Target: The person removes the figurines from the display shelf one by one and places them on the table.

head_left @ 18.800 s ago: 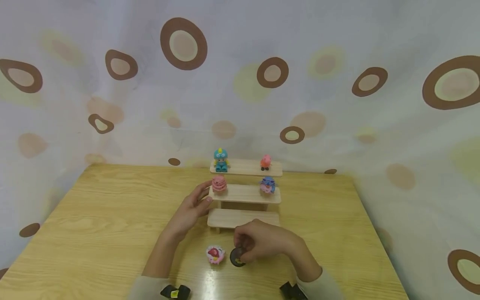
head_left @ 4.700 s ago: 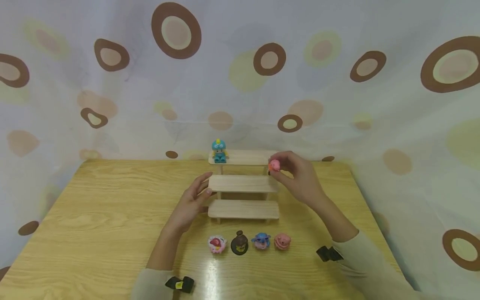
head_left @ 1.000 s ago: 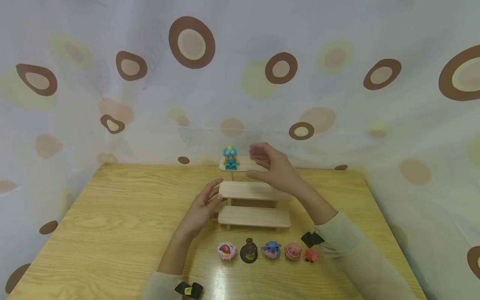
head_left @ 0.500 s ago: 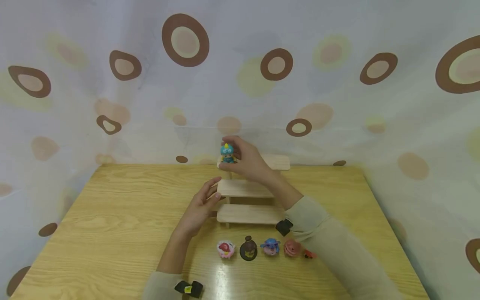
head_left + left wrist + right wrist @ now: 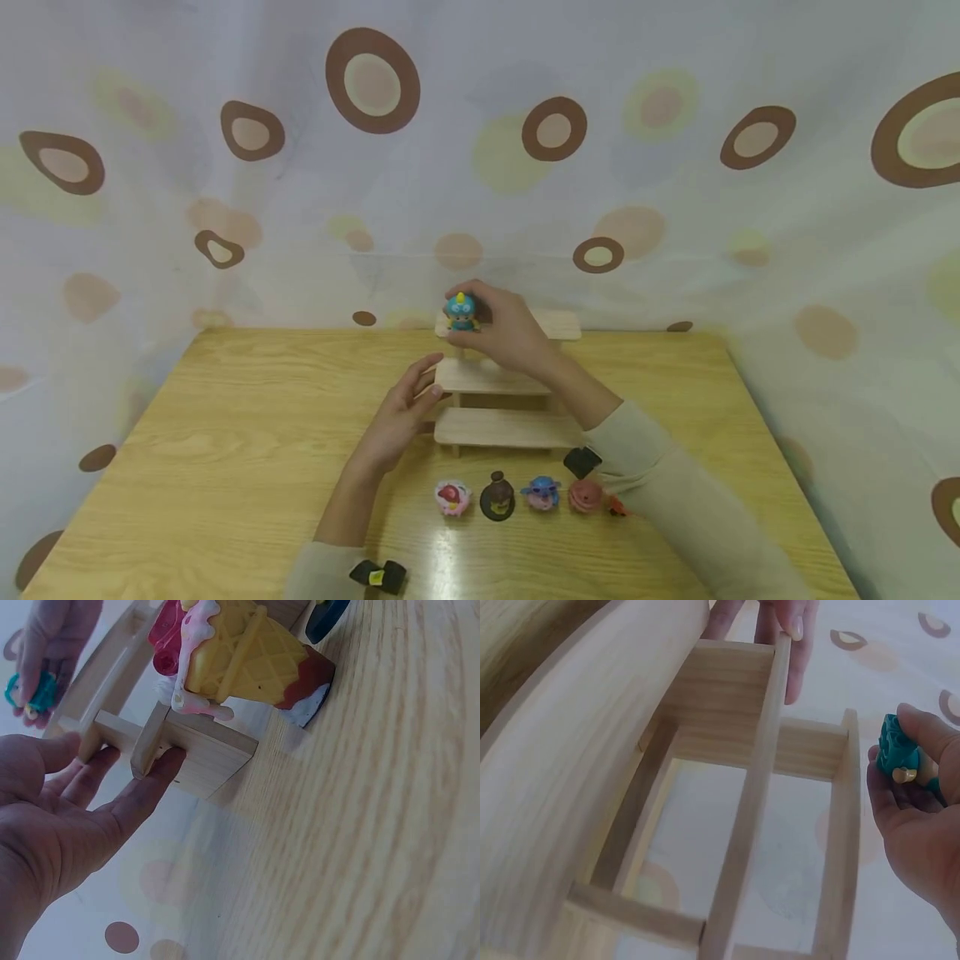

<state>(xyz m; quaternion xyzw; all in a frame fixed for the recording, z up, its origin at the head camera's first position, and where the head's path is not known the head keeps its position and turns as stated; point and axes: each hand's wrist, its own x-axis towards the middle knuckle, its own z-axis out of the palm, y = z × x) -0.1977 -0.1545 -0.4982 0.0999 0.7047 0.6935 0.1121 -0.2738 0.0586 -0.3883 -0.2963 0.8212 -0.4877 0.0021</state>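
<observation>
My right hand [image 5: 502, 327] pinches a teal toy figurine [image 5: 461, 311] with a yellow crest between thumb and fingers. In the right wrist view the figurine [image 5: 900, 754] is clear of the top tier, its feet toward the camera. My left hand [image 5: 401, 417] grips the left end of a three-tier wooden display stand [image 5: 510, 427], thumb at the middle tier's edge and fingers along the side. Close to that hand in the left wrist view is a toy with a waffle cone [image 5: 244, 660] and pink icing. All three tiers show bare wood.
In front of the stand, a row on the table [image 5: 247, 450] runs from the pink-and-white toy [image 5: 452, 497] through a brown figurine [image 5: 498, 497], a blue one [image 5: 542, 493] and a pink one [image 5: 585, 496] to a small red figurine [image 5: 617, 506], partly behind the right sleeve.
Figurines that stood on the tiers earlier are now in the table row. My right hand has moved left across the top tier and taken hold of the teal figurine. My left hand stays on the stand.
</observation>
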